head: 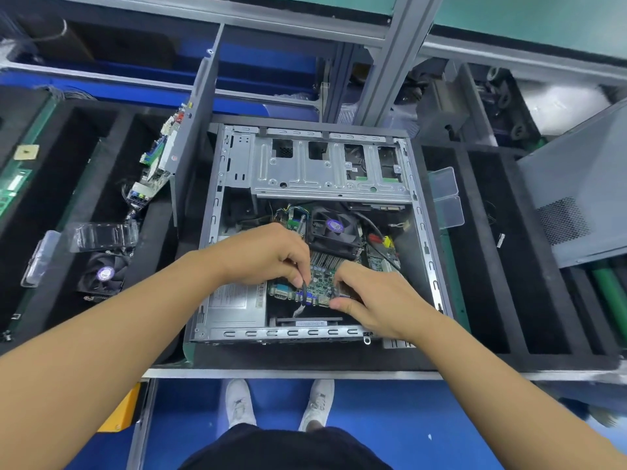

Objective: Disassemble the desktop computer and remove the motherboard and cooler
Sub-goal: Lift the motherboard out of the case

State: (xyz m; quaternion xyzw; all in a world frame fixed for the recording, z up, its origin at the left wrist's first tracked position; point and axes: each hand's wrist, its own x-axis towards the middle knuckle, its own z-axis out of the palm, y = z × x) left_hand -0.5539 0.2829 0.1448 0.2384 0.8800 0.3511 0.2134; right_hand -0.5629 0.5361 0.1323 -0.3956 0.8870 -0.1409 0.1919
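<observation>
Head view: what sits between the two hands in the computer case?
The motherboard, green with blue ports, lies between the left hand and the right hand, seen in the head view.

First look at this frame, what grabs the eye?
The open computer case sits at centre, with the left hand and right hand both gripping the near edge of the green motherboard inside it. Just behind the hands sits the black cooler with its purple-labelled fan. A second, loose fan lies in the black foam tray at far left.

Case [288,333] top open; drive cage [325,171] covers far half; cooler [334,230] protrudes centre.
</observation>
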